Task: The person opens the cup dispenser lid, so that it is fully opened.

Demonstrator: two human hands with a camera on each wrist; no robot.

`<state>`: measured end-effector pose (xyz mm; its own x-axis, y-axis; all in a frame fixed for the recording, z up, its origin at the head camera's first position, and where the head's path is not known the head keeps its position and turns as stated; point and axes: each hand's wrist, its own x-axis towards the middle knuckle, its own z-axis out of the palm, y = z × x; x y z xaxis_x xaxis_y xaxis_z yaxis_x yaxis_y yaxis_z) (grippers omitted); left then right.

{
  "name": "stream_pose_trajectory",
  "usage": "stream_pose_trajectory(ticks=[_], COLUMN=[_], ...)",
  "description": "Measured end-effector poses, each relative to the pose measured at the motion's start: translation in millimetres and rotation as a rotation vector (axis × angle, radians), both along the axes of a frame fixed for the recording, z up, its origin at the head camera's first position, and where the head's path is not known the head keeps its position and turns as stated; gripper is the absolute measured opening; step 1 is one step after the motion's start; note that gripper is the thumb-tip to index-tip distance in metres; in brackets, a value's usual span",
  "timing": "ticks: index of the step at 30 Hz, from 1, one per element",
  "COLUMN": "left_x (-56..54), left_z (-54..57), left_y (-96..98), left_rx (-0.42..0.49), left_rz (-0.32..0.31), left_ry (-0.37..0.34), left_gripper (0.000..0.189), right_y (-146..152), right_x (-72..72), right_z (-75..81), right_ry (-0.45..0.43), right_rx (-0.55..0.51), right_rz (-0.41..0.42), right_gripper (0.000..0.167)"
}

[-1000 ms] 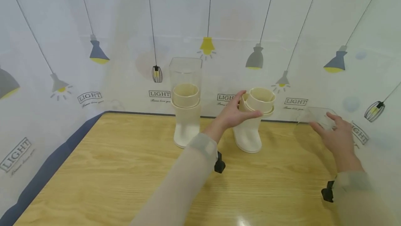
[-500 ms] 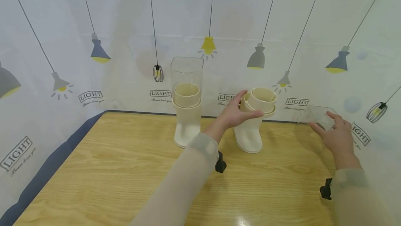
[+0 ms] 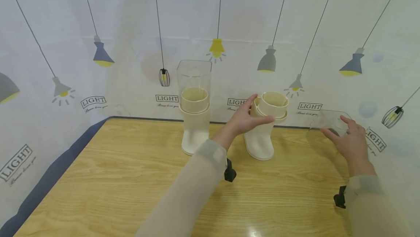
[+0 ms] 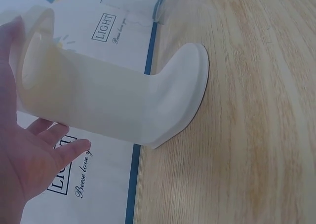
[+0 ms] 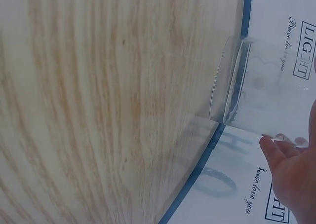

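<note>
Head view: far edge of the worktop passes behind the cream stand; surface extends before it. Left hand, thumb and fingers spread, grips the stand's top; right hand, well right of it, holds the clear container.

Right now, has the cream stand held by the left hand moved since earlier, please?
No, neither way: the cream stand stays put below the printed grey lamp.

The left stand and the right stand are both of cream colour, while the left box and the right box are transparent. The surface is yellow-brown with wavy wood lines, and the white wall cover carries printed lamps in blue, grey and yellow, with dark lettering.
</note>
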<state>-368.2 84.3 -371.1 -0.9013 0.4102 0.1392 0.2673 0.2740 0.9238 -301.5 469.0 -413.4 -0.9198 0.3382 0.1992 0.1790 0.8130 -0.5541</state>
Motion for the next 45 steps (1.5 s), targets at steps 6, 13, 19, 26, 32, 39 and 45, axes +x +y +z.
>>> stream_pose_trajectory(ticks=[6, 13, 19, 26, 32, 39, 45], left_x=[1.8, 11.0, 26.5, 51.3, 76.4, 99.0, 109.4], left_z=[-0.4, 1.4, 5.7, 5.5, 11.4, 18.7, 20.9], left_y=[-0.3, -3.8, -17.1, -49.2, -76.2, -115.1, -156.1], left_rx=[0.002, 0.012, 0.031, 0.048, 0.046, 0.057, 0.068], left_rz=[-0.007, 0.005, 0.017, -0.038, -0.098, -0.141, -0.101], left_ry=[-0.003, 0.008, 0.046, 0.049, 0.082, 0.165, 0.209], left_gripper=[0.119, 0.127, 0.117, 0.099, 0.086, 0.068, 0.062], right_y=[3, 9, 4, -38, -72, -120, -164], right_x=[1.8, 10.6, 29.9, 55.5, 76.7, 94.7, 101.7], right_z=[1.6, 6.7, 30.1, 61.4, 81.5, 93.8, 97.7], right_ry=[-0.019, -0.012, 0.093, 0.203, 0.231, 0.301, 0.403], right_rx=[0.006, -0.025, -0.102, -0.173, -0.226, -0.177, -0.127], right_rz=[0.008, 0.033, 0.017, 0.021, 0.155, 0.337, 0.494], right_gripper=[0.11, 0.121, 0.107, 0.086, 0.07, 0.05, 0.044])
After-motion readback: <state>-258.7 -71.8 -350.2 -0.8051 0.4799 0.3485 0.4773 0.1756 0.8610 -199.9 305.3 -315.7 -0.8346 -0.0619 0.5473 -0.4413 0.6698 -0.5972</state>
